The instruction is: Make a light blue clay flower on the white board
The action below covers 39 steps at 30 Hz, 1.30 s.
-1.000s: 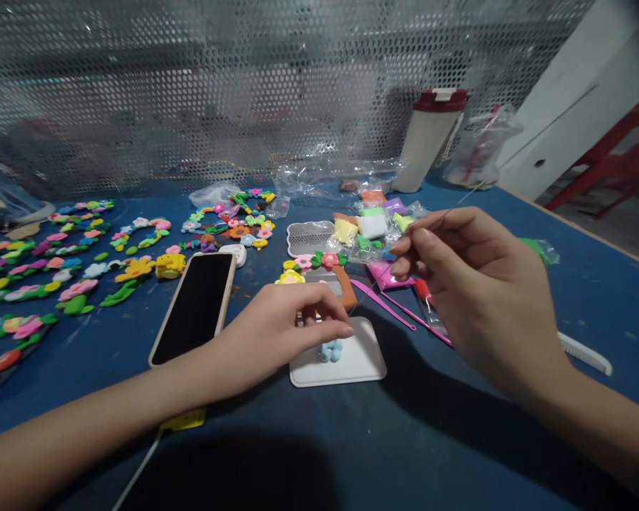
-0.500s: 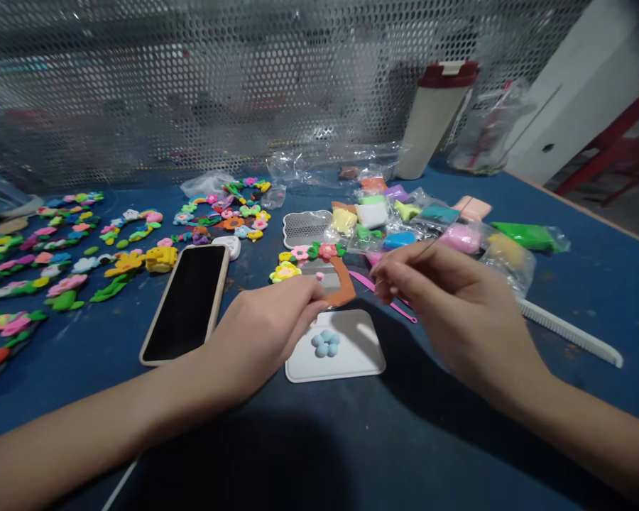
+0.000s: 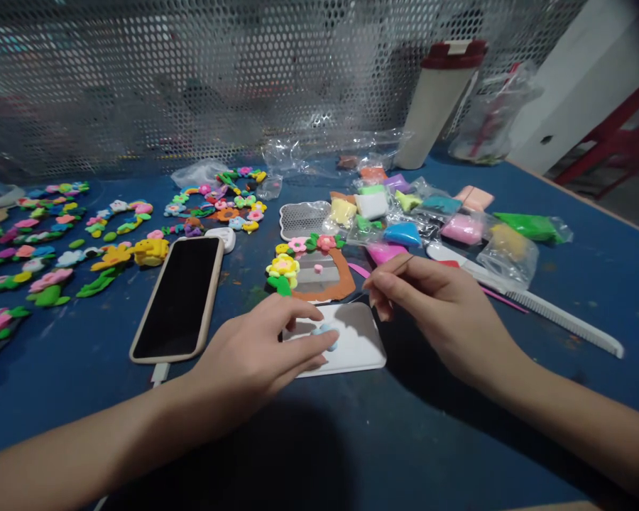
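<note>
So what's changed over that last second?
The left hand went off toward the flowered frame, then came back over the light-blue pieces, again partly covering them. The right hand has come down toward the white tray, still pinching a thin tool. The tray and phone look unmoved.

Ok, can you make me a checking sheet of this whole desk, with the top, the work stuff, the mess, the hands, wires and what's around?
Surface: blue table, with some marks on it.
Work things: small blue pieces on a white tray, partly hidden by the left hand.
Clutter: phone, wrapped packets, white comb, brown frame with flowers.
Hands: left over the tray, thumb and fingers apart around the blue pieces, touch unclear; right hand pinching a thin tool.
Cables: white cable at the phone's near end, partly hidden.
Surroundings: metal screen full of holes behind; tall cup with red lid.
</note>
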Each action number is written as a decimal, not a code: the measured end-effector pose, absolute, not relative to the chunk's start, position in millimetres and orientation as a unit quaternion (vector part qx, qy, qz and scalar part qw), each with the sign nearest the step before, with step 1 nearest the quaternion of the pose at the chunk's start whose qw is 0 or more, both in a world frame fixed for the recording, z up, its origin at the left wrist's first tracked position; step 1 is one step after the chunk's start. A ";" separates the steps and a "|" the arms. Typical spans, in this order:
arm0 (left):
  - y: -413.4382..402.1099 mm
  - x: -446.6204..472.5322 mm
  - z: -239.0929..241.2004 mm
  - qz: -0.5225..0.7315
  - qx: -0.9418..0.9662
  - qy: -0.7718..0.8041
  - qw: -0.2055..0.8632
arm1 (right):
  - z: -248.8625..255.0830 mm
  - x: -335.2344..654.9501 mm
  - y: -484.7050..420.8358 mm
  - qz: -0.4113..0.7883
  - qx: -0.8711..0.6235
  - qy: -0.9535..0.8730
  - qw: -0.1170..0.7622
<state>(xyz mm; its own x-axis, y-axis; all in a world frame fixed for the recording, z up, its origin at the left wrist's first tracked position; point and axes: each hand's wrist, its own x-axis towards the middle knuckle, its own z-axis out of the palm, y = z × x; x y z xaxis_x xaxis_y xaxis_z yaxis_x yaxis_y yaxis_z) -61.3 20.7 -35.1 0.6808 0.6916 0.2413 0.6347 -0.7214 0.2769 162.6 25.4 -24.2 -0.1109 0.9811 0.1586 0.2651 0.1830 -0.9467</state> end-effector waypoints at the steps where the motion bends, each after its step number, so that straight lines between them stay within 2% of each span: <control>1: 20.2 -61.6 -37.0 0.160 0.909 0.372 0.095 | -25.4 162.4 25.0 0.402 -0.500 -0.632 0.434; 7: 24.4 -64.2 -41.4 0.148 0.921 0.326 0.155 | -30.3 161.2 24.0 0.410 -0.501 -0.638 0.417; 15: 20.5 -63.4 -37.7 0.225 0.934 0.274 0.039 | -30.7 158.7 20.7 0.426 -0.500 -0.651 0.380; 18: 21.5 -62.8 -35.2 0.268 0.909 0.314 0.055 | -32.5 158.5 18.4 0.416 -0.491 -0.666 0.377; 21: 23.6 -62.6 -35.1 0.259 0.897 0.349 0.074 | -34.5 159.0 16.2 0.394 -0.488 -0.688 0.366; 39: 23.8 -58.2 -38.8 0.255 0.906 0.329 0.074 | -38.3 156.3 13.5 0.365 -0.481 -0.713 0.356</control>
<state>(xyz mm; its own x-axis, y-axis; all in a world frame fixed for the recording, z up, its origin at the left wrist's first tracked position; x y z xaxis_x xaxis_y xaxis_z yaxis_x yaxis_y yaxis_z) -58.2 23.8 -38.8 0.6537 0.6335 0.4140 0.5575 -0.7731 0.3026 156.3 13.5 -38.3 -0.2825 0.9465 0.1562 0.4259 0.2696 -0.8637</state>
